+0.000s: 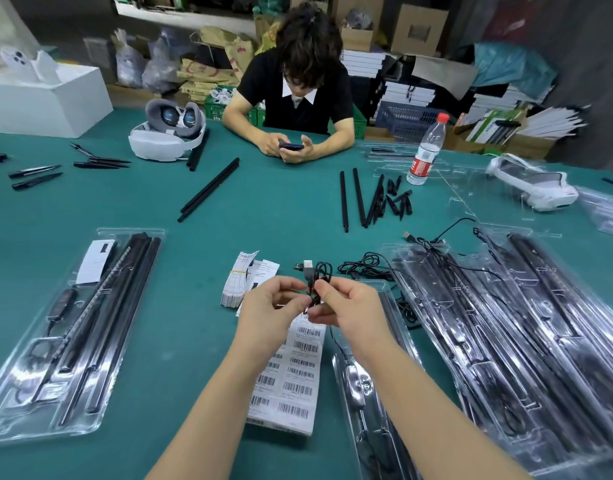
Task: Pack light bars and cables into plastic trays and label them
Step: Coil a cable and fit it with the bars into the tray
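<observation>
Surface: green table [201, 299], centre of frame; cartons stacked behind.
Cable: small black coil [319, 276] with USB plug, held above the barcode label sheet [294, 372], centre frame.
Left hand [270, 306]: fingertips pinched on the coil.
Right hand [346, 303]: fingers pinched on the coil's other side.
Open tray [374, 393]: lower right, partly hidden by the forearm.
Packed tray [73, 327]: lower left.
Risk: coil judged likely to spring loose if either pinch is relaxed, snagging loose cables [364, 268] nearby.
</observation>
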Action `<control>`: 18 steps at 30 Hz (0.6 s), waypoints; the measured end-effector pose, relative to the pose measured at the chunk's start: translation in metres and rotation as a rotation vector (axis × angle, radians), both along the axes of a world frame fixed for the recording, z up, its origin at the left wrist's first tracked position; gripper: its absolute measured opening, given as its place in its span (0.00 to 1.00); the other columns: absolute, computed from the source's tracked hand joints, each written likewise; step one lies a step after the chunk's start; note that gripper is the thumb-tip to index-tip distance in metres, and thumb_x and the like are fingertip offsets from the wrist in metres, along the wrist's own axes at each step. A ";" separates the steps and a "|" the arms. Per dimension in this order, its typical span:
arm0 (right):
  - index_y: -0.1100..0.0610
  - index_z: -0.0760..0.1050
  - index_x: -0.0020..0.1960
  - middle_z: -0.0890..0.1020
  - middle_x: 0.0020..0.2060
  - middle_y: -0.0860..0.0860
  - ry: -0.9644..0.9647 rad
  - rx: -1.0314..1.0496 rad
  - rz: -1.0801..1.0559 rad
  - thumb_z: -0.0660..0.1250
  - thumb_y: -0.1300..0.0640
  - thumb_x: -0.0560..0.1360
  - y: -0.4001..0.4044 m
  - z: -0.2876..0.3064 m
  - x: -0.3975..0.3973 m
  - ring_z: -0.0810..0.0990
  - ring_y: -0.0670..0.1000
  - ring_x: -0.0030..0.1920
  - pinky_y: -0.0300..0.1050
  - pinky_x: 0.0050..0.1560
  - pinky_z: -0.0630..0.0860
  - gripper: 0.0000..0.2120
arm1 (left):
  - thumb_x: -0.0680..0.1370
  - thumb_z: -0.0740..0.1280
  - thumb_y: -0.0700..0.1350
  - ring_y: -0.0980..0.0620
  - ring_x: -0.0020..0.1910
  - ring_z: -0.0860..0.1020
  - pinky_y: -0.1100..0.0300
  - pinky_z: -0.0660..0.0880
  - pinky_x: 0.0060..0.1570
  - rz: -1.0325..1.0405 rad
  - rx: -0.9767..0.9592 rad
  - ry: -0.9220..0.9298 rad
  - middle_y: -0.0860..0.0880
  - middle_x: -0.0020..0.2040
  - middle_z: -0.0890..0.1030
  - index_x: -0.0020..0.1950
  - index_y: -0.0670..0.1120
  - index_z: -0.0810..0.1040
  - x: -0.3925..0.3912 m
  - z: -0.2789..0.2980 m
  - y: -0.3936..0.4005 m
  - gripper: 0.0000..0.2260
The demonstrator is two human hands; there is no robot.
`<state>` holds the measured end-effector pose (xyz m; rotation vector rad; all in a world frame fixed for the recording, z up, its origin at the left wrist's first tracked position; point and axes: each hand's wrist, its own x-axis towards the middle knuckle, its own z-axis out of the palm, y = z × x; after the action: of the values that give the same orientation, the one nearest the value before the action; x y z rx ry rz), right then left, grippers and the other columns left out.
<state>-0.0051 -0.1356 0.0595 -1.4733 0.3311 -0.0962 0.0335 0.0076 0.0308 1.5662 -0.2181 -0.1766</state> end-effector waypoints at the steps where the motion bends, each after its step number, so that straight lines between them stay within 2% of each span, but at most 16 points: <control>1: 0.60 0.82 0.47 0.84 0.34 0.59 0.000 0.034 -0.008 0.68 0.60 0.79 0.000 0.000 0.001 0.84 0.52 0.34 0.45 0.40 0.82 0.06 | 0.76 0.73 0.40 0.57 0.40 0.83 0.68 0.75 0.42 -0.005 -0.009 0.001 0.51 0.40 0.86 0.47 0.54 0.83 -0.001 0.000 -0.001 0.08; 4: 0.58 0.83 0.48 0.84 0.35 0.57 -0.005 0.057 0.032 0.68 0.62 0.79 0.000 0.001 0.003 0.83 0.50 0.33 0.43 0.39 0.82 0.06 | 0.77 0.71 0.39 0.58 0.42 0.84 0.69 0.76 0.43 -0.003 0.046 -0.071 0.55 0.41 0.86 0.48 0.58 0.84 -0.001 0.001 -0.001 0.12; 8: 0.58 0.83 0.48 0.84 0.37 0.58 -0.005 0.032 0.056 0.68 0.63 0.79 -0.002 0.002 0.004 0.83 0.49 0.32 0.41 0.37 0.81 0.05 | 0.80 0.69 0.44 0.64 0.43 0.80 0.73 0.71 0.43 -0.001 0.198 -0.184 0.59 0.43 0.85 0.52 0.58 0.85 -0.002 0.000 -0.001 0.09; 11: 0.56 0.84 0.47 0.84 0.37 0.53 -0.017 0.000 -0.005 0.69 0.63 0.78 -0.004 0.002 0.007 0.79 0.43 0.31 0.34 0.32 0.75 0.05 | 0.81 0.66 0.43 0.65 0.47 0.78 0.73 0.71 0.46 -0.088 0.250 -0.280 0.59 0.49 0.82 0.57 0.58 0.84 -0.005 0.001 -0.003 0.11; 13: 0.54 0.84 0.49 0.85 0.39 0.48 -0.033 -0.054 -0.033 0.72 0.61 0.77 -0.006 0.004 0.010 0.81 0.40 0.35 0.30 0.35 0.73 0.04 | 0.80 0.67 0.42 0.66 0.54 0.78 0.74 0.73 0.50 -0.074 0.231 -0.296 0.64 0.53 0.82 0.57 0.60 0.83 -0.003 0.004 -0.001 0.14; 15: 0.52 0.84 0.50 0.87 0.42 0.47 -0.051 -0.063 -0.029 0.73 0.59 0.76 -0.008 0.006 0.012 0.82 0.39 0.39 0.30 0.39 0.75 0.05 | 0.80 0.69 0.45 0.68 0.55 0.77 0.76 0.71 0.48 0.010 0.254 -0.289 0.68 0.55 0.80 0.55 0.65 0.80 0.002 0.006 0.006 0.13; 17: 0.54 0.84 0.51 0.87 0.42 0.47 -0.081 -0.005 0.017 0.72 0.62 0.76 -0.008 0.008 0.013 0.82 0.41 0.40 0.33 0.41 0.77 0.06 | 0.80 0.69 0.49 0.69 0.58 0.75 0.78 0.69 0.51 -0.032 0.298 -0.263 0.69 0.60 0.77 0.62 0.65 0.76 0.007 0.006 0.014 0.14; 18: 0.57 0.84 0.52 0.87 0.44 0.50 -0.099 0.026 0.049 0.71 0.63 0.76 -0.006 0.008 0.014 0.83 0.44 0.42 0.36 0.44 0.79 0.07 | 0.80 0.68 0.50 0.71 0.61 0.73 0.77 0.68 0.57 -0.105 0.309 -0.263 0.68 0.64 0.75 0.66 0.64 0.75 0.009 0.005 0.016 0.16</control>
<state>0.0087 -0.1416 0.0677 -1.4450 0.2155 -0.1247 0.0420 0.0234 0.0353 1.8862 -0.4983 -0.0879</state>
